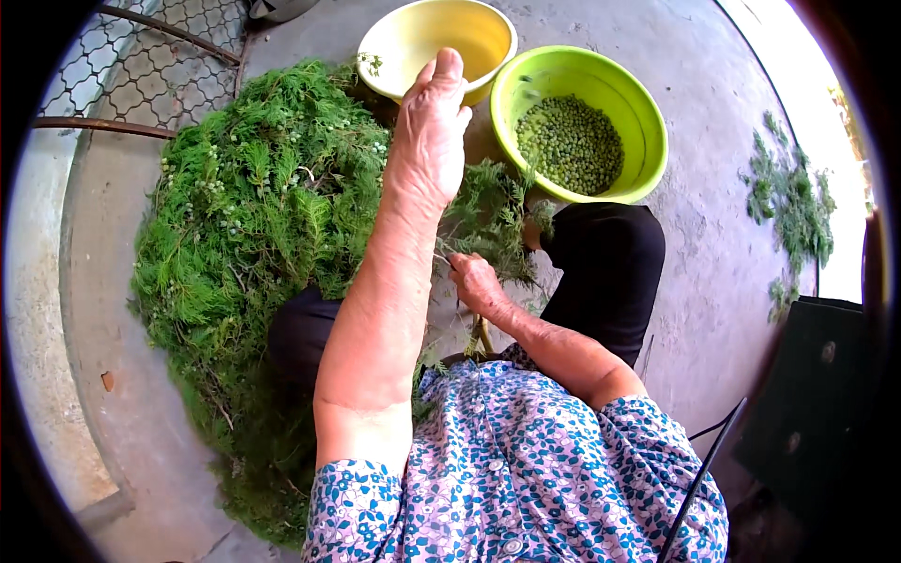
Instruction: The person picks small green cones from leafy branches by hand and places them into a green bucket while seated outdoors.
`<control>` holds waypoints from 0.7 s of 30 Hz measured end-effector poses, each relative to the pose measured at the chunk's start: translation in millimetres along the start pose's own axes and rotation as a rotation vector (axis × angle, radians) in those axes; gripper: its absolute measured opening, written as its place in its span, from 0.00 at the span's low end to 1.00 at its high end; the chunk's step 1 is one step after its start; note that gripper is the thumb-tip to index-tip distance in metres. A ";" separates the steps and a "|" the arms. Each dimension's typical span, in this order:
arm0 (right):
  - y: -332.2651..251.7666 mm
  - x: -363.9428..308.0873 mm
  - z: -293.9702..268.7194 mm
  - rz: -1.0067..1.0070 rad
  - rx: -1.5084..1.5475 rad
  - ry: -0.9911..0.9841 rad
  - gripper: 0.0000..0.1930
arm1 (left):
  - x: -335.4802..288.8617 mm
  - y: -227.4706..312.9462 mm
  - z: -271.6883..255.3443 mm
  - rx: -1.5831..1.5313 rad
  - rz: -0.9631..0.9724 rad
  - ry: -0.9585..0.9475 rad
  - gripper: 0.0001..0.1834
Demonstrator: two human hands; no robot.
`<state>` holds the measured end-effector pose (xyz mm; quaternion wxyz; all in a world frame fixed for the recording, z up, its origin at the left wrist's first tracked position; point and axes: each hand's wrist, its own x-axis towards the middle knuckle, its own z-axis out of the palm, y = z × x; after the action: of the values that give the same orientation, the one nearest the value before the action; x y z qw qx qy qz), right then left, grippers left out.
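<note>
Flower-patterned shirt (497,450) is nearest to the camera in the head view, and from it both bare arms go toward the far side. The left hand (434,131) is raised high, in front of the near edge of a pale yellow basin (387,54). Its fingers point to the far side, but from this angle I cannot tell whether they hold something. The right hand (476,283) is nearer and lower, between the knees; its fingers are closed on a thin stem (444,258). Just beyond this hand, a leafy green branch (488,220) is spread near the dark trousers (610,244). On the left, a big heap of green branches (249,206) covers the floor (699,244), with pale round berries among its leaves. Far and to the right of the yellow basin, just beside it, stands a bright green basin (648,131); many small green berries (571,145) lie on its bottom. Loose sprigs (798,206) lie at the far right.
</note>
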<state>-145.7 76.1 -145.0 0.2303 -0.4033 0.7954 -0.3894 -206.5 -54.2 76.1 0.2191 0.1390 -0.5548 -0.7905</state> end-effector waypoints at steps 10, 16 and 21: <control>-3.8 9.7 -5.4 -0.127 -0.091 0.372 0.18 | -89.7 -67.0 -98.7 0.087 0.039 0.745 0.12; -12.0 6.2 -9.4 -0.251 -0.028 0.461 0.22 | -104.7 -76.5 -118.6 0.343 -0.246 0.543 0.13; -23.1 -0.6 -14.4 -0.288 -0.009 0.409 0.23 | -93.4 -74.5 -120.8 0.284 -0.350 0.431 0.12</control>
<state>-144.4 74.3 -117.8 0.0049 -0.4264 0.7616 -0.4881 -84.1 -84.6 -37.8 0.1706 0.4261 -0.5681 -0.6830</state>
